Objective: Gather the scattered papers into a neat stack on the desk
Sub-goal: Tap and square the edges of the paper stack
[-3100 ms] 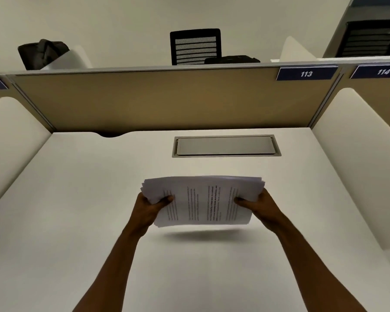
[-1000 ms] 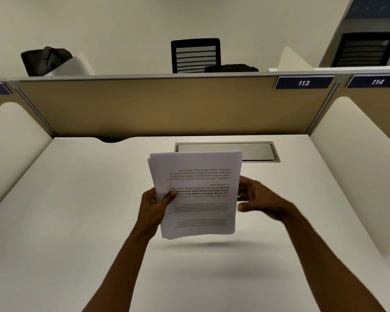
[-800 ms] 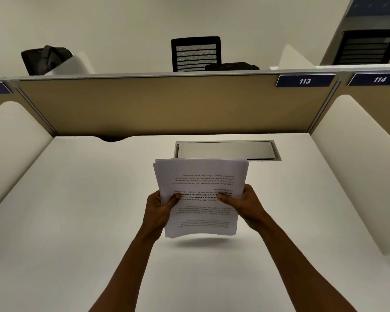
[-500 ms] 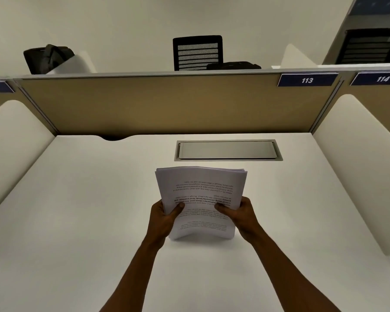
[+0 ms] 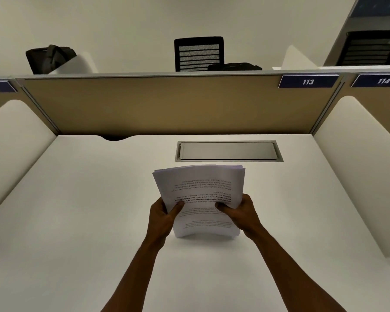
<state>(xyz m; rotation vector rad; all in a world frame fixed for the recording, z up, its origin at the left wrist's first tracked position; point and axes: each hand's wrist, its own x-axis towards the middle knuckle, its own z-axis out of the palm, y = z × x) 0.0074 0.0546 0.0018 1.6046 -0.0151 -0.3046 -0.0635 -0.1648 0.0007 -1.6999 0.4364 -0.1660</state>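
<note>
Both hands grip a stack of papers (image 5: pixel 200 199) upright by its side edges: left hand (image 5: pixel 162 218) on the left, right hand (image 5: pixel 241 213) on the right, thumbs pressed on the printed front. Its bottom edge rests on the white desk (image 5: pixel 77 210), just near of a metal cable hatch (image 5: pixel 227 151).

The papers (image 5: pixel 200 199) form one gathered stack of white printed sheets, held between the hands: the left hand (image 5: pixel 162 216) grips the left edge and the right hand (image 5: pixel 241 212) grips the right edge, both thumbs lying on the top sheet. The stack stands nearly upright on its lower short edge, which touches the counter (image 5: pixel 77 210) just below the hands and bows slightly. The printed text reads upside down. At the top, above the hands, the sheet edges fan unevenly.
</note>
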